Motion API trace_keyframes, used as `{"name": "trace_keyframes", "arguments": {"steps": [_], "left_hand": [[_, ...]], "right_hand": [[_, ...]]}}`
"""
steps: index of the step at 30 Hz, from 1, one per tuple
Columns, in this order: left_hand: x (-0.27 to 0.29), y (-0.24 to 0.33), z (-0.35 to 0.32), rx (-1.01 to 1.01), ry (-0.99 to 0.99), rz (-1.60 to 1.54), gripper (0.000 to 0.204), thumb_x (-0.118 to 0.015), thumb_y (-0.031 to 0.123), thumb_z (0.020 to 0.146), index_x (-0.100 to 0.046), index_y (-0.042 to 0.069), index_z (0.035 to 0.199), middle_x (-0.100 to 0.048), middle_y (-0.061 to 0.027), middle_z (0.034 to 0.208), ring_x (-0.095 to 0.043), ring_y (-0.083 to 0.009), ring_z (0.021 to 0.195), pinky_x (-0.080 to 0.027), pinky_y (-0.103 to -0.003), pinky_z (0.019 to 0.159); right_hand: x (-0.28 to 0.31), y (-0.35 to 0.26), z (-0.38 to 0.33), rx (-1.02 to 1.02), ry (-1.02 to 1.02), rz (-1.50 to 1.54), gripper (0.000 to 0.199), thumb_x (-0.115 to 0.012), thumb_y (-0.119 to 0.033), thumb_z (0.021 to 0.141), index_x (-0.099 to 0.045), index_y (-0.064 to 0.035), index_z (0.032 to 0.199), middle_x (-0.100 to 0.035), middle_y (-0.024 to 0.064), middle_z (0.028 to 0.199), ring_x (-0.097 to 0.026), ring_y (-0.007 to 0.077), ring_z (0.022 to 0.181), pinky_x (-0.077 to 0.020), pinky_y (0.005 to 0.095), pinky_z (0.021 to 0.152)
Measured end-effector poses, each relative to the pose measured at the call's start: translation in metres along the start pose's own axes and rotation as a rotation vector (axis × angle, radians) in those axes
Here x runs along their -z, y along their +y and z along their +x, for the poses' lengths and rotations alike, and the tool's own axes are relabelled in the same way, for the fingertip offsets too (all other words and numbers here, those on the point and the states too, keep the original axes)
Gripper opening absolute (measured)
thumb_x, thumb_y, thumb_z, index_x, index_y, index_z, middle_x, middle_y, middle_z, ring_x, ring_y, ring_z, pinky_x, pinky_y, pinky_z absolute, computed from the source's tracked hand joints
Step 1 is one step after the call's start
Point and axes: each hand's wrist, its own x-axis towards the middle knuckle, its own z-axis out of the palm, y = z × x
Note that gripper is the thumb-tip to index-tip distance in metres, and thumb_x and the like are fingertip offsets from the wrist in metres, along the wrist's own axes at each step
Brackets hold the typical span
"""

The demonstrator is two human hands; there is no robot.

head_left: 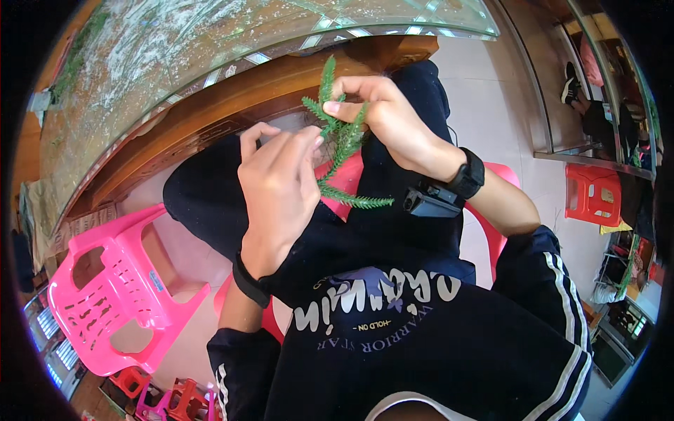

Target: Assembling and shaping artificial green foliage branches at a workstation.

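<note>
The right hand (382, 109) is closed in a pinch, thumb and forefinger pressed on a green sprig (345, 151) near its upper part, the remaining fingers folded in behind. The left hand (281, 175) is curled, back toward the camera, its forefinger bent outward and its thumb side up against the sprig; whether those fingertips truly grip the stem or only touch it, I cannot tell. The sprig is held up between the two hands, above the lap and just short of the wooden edge (210, 91) of a glass-topped table (161, 59); one needled shoot points up past the right thumb, another slants down beside the left hand, and a third sticks out to the right, over the dark trousers (207, 186). The right forearm comes in from the right, elbow bent, the wrist angled toward the left hand (it wears a black strap (469, 174) with a small dark box (430, 202) beside it). The left forearm rises from below, nearly upright, with a black band (249, 284) at the wrist. The left palm is turned away, the right hand's lower fingers are partly hidden, and the sprig's joint is lost among fingers and needles.
</note>
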Motion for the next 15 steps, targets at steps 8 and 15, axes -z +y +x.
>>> {"name": "trace_keyframes", "arguments": {"steps": [8, 15], "left_hand": [[-0.006, -0.001, -0.002, -0.035, -0.03, 0.121, 0.007, -0.06, -0.001, 0.072, -0.06, 0.003, 0.079, -0.056, -0.0077, 0.059, -0.054, -0.0232, 0.058, -0.041, -0.034, 0.074], [-0.001, -0.002, 0.0, 0.432, -0.122, -0.152, 0.004, -0.059, 0.004, 0.076, -0.062, 0.001, 0.076, -0.056, -0.0083, 0.055, -0.053, -0.0206, 0.05, -0.042, -0.03, 0.057]], "right_hand": [[0.001, 0.012, 0.004, 0.198, 0.081, -0.433, 0.007, -0.059, -0.004, 0.08, -0.053, -0.0005, 0.079, -0.052, 0.0015, 0.075, -0.049, 0.0055, 0.068, -0.0381, 0.0213, 0.06], [0.007, 0.013, 0.006, 0.804, 0.114, -0.91, 0.017, -0.064, 0.004, 0.07, -0.059, -0.0015, 0.085, -0.054, 0.0065, 0.08, -0.055, 0.0152, 0.065, -0.0439, 0.0246, 0.055]]}}
